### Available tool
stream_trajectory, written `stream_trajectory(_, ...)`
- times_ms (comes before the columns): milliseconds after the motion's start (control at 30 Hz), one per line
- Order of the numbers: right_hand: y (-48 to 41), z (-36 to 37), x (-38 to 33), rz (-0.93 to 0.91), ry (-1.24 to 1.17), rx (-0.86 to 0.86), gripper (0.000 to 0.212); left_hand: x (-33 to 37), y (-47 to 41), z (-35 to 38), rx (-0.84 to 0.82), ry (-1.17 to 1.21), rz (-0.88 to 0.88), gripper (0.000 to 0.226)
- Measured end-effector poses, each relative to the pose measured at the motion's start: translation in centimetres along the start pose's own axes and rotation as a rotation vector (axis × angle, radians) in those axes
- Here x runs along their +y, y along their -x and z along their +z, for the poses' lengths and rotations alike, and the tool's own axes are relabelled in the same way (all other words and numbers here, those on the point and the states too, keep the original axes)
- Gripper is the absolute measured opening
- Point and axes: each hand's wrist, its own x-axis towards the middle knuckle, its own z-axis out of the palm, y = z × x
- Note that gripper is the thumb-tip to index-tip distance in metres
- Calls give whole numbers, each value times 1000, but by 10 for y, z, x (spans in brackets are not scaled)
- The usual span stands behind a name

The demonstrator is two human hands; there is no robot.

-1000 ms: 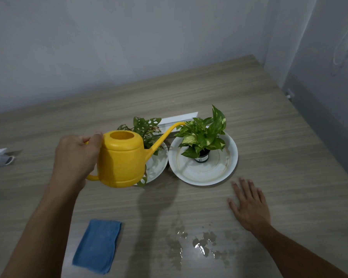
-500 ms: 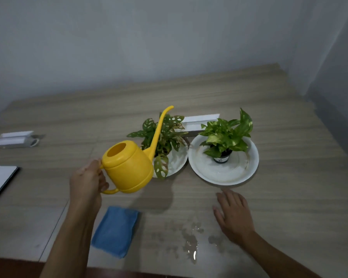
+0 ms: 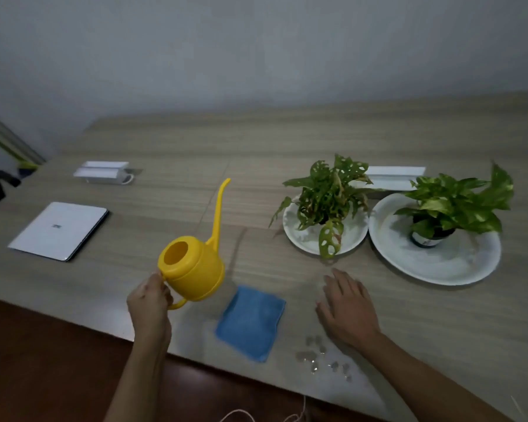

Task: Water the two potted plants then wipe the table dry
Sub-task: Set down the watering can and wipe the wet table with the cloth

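My left hand (image 3: 149, 303) grips the handle of the yellow watering can (image 3: 195, 269), held upright just above the table, spout pointing up. A folded blue cloth (image 3: 250, 322) lies on the table between my hands. My right hand (image 3: 346, 309) rests flat and open on the table right of the cloth. Small water puddles (image 3: 314, 357) sit near the front edge below that hand. The spotted-leaf plant (image 3: 329, 196) stands on a small white plate (image 3: 302, 239). The green-yellow plant (image 3: 457, 202) stands in a dark pot on a larger white plate (image 3: 439, 266).
A closed white laptop (image 3: 58, 229) lies at the left. A white box (image 3: 101, 172) sits at the back left, and a long white box (image 3: 393, 178) lies behind the plants. The table's front edge (image 3: 73, 312) runs diagonally, with dark floor below.
My left hand has carried the watering can left, away from the plants, and tipped it back upright and lower. The view has swung left. My right hand stays flat on the table.
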Motion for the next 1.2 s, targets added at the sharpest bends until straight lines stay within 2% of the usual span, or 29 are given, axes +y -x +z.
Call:
stream_trajectory(100,-9,10,-22,20,-5,-4,66,-26,-14,-18,58,0,-28,43)
stream_trajectory(200,-14,21,-36,35,-13,5,65,-62,-29,-30,100,-116,-27,43)
stream_trajectory(367,-14,32,-46,61,5,-3,66,-113,-43,-37,75,-216,-93,39)
stream_trajectory(600,-22,34,-36,95,19,-24,74,-143,-46,-29,69,-239,-149,36)
stream_trajectory(700,-28,31,-27,113,21,-1,71,-143,-44,-25,77,-269,-83,28)
stream_trajectory(800,-33,32,-12,148,39,-48,63,-148,-48,-31,91,-311,-73,42)
stream_trajectory(867,-35,35,1,172,51,-79,59,-150,-47,-43,183,-438,5,55)
stream_trajectory(933,-36,38,13,167,70,-69,59,-145,-36,-55,285,-571,184,50)
stream_trajectory(967,-37,40,18,161,88,-69,59,-140,-24,-55,239,-612,310,46)
stream_trajectory(1000,-38,42,23,155,105,-78,59,-133,-10,-49,109,-634,435,45)
stream_trajectory(1133,-44,49,40,141,173,-133,64,-154,27,12,-588,-734,810,47)
stream_trajectory(1200,-45,55,46,132,184,-137,64,-178,19,48,-781,-855,938,50)
